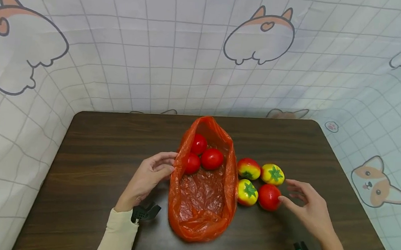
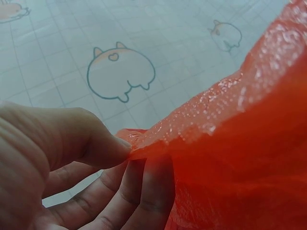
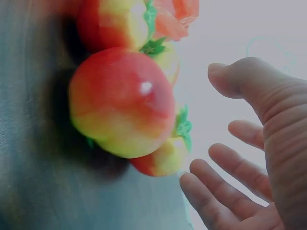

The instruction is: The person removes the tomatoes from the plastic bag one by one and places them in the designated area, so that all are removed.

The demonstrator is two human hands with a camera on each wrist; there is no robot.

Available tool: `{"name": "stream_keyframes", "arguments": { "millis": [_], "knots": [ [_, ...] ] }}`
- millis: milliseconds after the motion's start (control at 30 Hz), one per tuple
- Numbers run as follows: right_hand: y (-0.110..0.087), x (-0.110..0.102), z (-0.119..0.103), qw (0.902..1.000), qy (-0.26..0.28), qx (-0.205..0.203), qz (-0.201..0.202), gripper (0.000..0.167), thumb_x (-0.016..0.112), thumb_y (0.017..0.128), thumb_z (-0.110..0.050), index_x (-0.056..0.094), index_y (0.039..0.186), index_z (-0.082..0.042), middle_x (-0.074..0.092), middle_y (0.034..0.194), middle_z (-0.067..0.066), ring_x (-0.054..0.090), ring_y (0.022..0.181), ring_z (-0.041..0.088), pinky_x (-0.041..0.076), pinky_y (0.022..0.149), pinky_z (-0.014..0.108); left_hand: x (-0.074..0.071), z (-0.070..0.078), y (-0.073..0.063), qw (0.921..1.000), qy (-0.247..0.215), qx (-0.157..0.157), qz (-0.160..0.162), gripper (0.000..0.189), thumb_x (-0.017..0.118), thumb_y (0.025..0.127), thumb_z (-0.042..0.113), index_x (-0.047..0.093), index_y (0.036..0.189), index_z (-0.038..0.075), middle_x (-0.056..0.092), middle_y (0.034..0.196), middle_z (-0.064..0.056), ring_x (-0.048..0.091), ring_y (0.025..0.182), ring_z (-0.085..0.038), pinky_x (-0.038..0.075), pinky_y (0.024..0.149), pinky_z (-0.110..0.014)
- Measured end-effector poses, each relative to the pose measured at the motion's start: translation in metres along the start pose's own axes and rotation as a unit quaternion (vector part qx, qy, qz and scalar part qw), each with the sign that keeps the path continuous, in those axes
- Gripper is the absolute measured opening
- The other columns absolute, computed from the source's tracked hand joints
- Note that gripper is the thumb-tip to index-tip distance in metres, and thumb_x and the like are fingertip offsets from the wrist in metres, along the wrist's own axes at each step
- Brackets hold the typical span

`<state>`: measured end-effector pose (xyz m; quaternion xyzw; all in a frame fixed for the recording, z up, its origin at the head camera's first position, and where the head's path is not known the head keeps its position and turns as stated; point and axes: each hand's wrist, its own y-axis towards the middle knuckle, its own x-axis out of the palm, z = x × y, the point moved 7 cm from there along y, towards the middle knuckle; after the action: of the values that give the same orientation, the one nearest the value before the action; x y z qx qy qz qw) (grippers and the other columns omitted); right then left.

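An orange-red plastic bag (image 1: 203, 203) lies with its mouth spread wide, and three red tomatoes (image 1: 212, 159) sit inside toward its far end. My left hand (image 1: 150, 176) pinches the left edge of the bag between thumb and fingers; the left wrist view shows the thin plastic rim (image 2: 192, 124) in that grip. Right of the bag, several red and yellow tomatoes (image 1: 249, 169) with green leafy tops are grouped together. My right hand (image 1: 308, 206) is beside the nearest red tomato (image 1: 269, 197), fingers spread and holding nothing. In the right wrist view a gap separates the hand from that tomato (image 3: 122, 103).
The dark wood-grain table (image 1: 113, 153) has rounded far corners. Behind it and along both sides hangs a white grid-patterned cloth (image 1: 156, 58) with cartoon dogs. Each wrist wears a black strap mount (image 1: 145, 211).
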<state>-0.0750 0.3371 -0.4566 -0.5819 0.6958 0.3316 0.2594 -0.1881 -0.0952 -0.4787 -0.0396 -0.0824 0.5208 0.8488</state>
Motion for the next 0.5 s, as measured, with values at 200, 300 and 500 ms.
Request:
{"name": "stream_keyframes", "arguments": {
  "millis": [200,300,500],
  "knots": [
    [0.01,-0.007,-0.012,0.9997,-0.016,-0.01,0.012,0.055,0.088,0.084,-0.021,0.065,0.133,-0.012,0.069,0.122,0.01,0.055,0.101,-0.019,0.038,0.09,-0.007,0.001,0.0,0.0,1.0,-0.004,0.002,0.001,0.045,0.068,0.1,0.019,0.057,0.143,0.012,0.063,0.129,-0.016,0.071,0.11,-0.013,0.061,0.096,-0.035],
    [0.016,-0.008,-0.017,0.9995,-0.016,-0.019,0.017,0.055,0.088,0.083,-0.02,0.066,0.132,-0.012,0.07,0.123,0.011,0.055,0.102,-0.019,0.037,0.091,-0.007,0.0,-0.001,0.0,1.0,-0.004,-0.004,0.006,0.045,0.069,0.1,0.02,0.057,0.142,0.013,0.063,0.128,-0.015,0.071,0.109,-0.013,0.062,0.096,-0.034],
    [0.027,-0.005,-0.031,0.9979,0.026,-0.05,0.032,0.057,0.088,0.08,-0.008,0.066,0.133,-0.012,0.068,0.124,0.011,0.059,0.105,-0.016,0.042,0.093,-0.004,-0.002,-0.002,0.001,1.0,-0.001,-0.002,0.008,0.045,0.069,0.1,0.02,0.057,0.143,0.012,0.064,0.128,-0.015,0.071,0.108,-0.013,0.062,0.094,-0.03]
  ]
}}
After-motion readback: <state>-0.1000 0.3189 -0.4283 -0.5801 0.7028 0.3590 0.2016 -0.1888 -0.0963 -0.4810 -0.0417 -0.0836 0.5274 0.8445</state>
